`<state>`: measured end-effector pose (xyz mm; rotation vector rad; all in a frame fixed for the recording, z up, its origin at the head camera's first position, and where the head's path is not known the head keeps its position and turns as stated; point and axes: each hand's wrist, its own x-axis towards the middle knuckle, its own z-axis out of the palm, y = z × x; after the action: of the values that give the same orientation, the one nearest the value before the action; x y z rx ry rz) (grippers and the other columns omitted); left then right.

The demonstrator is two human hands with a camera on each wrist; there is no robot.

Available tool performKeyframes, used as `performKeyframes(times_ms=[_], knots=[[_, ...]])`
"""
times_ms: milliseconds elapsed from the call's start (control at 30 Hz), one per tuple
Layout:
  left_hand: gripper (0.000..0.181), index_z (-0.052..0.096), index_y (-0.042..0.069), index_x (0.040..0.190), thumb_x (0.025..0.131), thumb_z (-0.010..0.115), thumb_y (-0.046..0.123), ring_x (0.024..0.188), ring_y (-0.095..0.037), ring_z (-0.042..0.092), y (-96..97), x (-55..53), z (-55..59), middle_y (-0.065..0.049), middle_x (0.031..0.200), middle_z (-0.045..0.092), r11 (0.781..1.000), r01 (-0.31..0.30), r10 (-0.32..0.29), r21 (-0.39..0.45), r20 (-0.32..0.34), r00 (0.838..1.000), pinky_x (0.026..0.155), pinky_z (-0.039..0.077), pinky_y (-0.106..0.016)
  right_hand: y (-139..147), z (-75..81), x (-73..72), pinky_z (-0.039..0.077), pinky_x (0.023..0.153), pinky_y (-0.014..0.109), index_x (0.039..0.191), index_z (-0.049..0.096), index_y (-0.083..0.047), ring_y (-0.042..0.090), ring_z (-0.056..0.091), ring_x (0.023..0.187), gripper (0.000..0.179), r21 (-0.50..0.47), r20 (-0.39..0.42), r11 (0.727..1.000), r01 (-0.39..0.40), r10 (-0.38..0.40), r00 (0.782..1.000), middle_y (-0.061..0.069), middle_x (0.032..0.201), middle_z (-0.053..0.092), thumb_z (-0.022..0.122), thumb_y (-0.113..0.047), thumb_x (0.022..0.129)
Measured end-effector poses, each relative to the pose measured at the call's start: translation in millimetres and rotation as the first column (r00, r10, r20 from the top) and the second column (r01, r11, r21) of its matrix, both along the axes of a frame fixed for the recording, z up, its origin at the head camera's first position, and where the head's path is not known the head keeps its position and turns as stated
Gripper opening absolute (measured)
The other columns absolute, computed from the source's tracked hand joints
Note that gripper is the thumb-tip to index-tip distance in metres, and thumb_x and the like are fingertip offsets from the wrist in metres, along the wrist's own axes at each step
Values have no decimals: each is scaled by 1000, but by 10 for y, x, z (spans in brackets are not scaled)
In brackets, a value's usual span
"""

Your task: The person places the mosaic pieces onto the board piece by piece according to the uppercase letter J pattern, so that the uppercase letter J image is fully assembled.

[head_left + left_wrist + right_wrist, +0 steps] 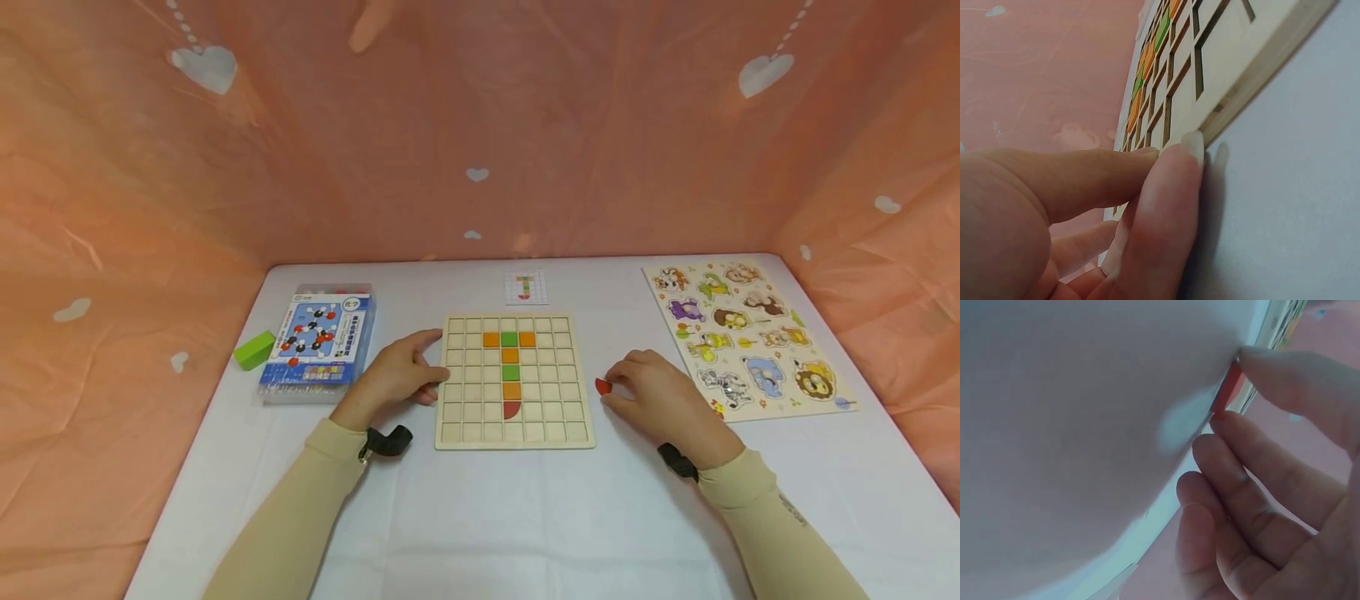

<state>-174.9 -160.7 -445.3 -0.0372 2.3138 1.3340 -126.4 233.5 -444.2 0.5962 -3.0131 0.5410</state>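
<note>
A wooden grid board (457,437) lies flat in the middle of the table. Orange and green square tiles form a T on it, and a red rounded tile (512,409) sits at the foot of the stem. At the board's left edge, my left hand (397,371) touches the rim with thumb and index finger; the left wrist view shows these fingertips against the board edge (1254,81). To the right of the board, my right hand (663,400) pinches a small red rounded tile (1229,387) between thumb and index finger, at the tabletop.
Behind the board lies a small pattern card (527,288) showing a similar coloured shape. A boxed molecule model set (318,342) and a green block (255,350) are on the left. An animal puzzle board (750,337) lies on the right. Pink curtains surround the table.
</note>
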Motion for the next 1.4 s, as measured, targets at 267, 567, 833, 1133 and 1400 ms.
performKeyframes(times_ms=[267, 567, 833, 1133, 1400], knots=[[81, 39, 18, 168, 98, 79, 13, 62, -14, 72, -5, 2, -11, -12, 88, 67, 1000, -7, 7, 11, 10, 1000, 64, 66, -29, -42, -15, -34, 60, 86, 47, 95, 80, -9, 24, 66, 92, 14, 12, 4, 1000, 13, -13, 1000, 1, 91, 69, 86, -20, 90], [80, 39, 18, 168, 98, 79, 14, 62, -14, 72, -15, 9, -6, -12, 87, 67, 1000, -2, 2, 2, -3, 1000, 63, 66, -29, -182, 32, -64, 60, 85, 44, 96, 79, -9, 21, 64, 93, 14, 8, -12, 1000, -21, 22, 1000, 0, 93, 69, 85, -22, 92], [80, 39, 17, 168, 99, 79, 14, 61, -13, 73, -26, -8, -11, -11, 87, 67, 1000, 13, -13, -5, -12, 1000, 64, 67, -30, -607, 94, -106, 57, 77, 35, 93, 78, -12, 16, 57, 89, 16, -17, -13, 995, -94, 94, 996, -2, 91, 65, 85, -25, 93], [80, 40, 19, 168, 99, 79, 15, 61, -14, 72, -15, 6, -15, -11, 86, 67, 1000, 5, -5, -9, -6, 1000, 63, 66, -29, -1081, 185, -93, 58, 73, 30, 86, 78, -14, 16, 60, 92, 11, -55, -31, 978, -200, 198, 980, -6, 87, 65, 83, -21, 93], [79, 40, 20, 167, 99, 80, 15, 62, -15, 72, -13, 9, -24, -11, 86, 68, 1000, -10, 10, -6, 0, 1000, 64, 66, -29, -1314, 130, -32, 54, 68, 25, 84, 77, -16, 13, 57, 85, 17, -42, -49, 966, -256, 254, 966, -5, 83, 64, 83, -25, 96]])
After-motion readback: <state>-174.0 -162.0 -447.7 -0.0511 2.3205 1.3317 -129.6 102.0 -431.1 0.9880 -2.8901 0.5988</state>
